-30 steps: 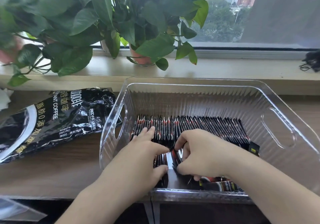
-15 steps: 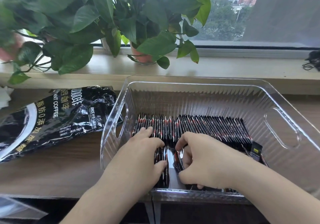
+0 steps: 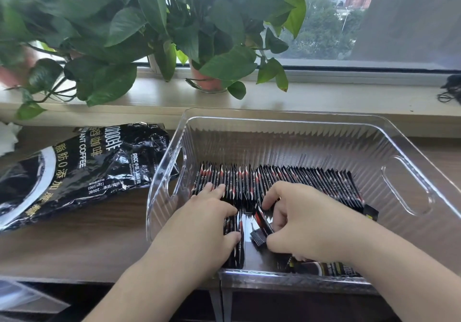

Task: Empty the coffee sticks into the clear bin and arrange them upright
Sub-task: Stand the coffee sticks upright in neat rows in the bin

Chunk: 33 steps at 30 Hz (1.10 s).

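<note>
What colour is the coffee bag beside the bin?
The coffee bag is black with pale lettering; head view.

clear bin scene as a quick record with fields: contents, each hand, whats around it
bin: clear bin on the wooden table, handle cutouts in both end walls
contents: coffee sticks standing in a packed row across the middle
left hand: left hand pinches a small bunch between thumb and fingers
right hand: right hand curls round a tilted loose stick
beside: black coffee bag lying left of the bin
behind: potted plants on the windowsill
</note>
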Each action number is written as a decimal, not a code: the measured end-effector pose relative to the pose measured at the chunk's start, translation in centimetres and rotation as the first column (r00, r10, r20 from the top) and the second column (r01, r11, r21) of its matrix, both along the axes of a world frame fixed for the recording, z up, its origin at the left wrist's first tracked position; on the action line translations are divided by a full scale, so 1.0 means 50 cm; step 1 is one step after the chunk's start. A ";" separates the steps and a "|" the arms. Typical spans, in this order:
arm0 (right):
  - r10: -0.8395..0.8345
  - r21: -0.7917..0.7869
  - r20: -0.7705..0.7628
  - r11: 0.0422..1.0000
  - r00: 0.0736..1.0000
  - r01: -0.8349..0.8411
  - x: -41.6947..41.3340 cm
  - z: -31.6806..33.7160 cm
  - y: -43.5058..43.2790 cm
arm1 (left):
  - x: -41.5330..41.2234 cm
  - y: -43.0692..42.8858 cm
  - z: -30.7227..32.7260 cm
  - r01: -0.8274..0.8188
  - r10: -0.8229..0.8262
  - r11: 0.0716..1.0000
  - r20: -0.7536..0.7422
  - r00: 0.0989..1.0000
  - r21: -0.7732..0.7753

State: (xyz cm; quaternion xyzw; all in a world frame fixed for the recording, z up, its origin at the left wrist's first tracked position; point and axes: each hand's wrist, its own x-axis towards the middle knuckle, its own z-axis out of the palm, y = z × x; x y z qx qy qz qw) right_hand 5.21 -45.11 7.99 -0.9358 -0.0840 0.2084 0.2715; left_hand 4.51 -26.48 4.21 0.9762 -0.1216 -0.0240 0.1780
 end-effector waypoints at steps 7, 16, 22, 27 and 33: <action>0.057 0.034 -0.109 0.998 0.992 -0.054 0.007 0.021 0.012 | -0.005 -0.001 0.006 -0.013 0.013 1.000 0.010 1.000 -0.016; -0.057 0.155 -0.012 0.986 0.998 0.058 0.011 -0.047 0.042 | -0.010 0.002 0.008 -0.046 0.047 0.999 0.022 0.999 -0.023; -0.033 0.116 0.027 0.993 0.999 0.029 0.011 -0.051 0.034 | -0.012 -0.002 0.007 -0.044 0.047 0.997 0.051 0.998 -0.066; 0.042 0.097 0.039 0.994 0.998 -0.045 0.013 -0.040 0.025 | -0.011 -0.003 0.004 -0.023 0.023 0.997 0.000 1.000 -0.075; 0.066 0.043 0.102 0.997 0.993 -0.071 0.031 0.001 -0.012 | -0.006 -0.007 0.004 0.022 -0.030 0.995 -0.082 0.996 -0.094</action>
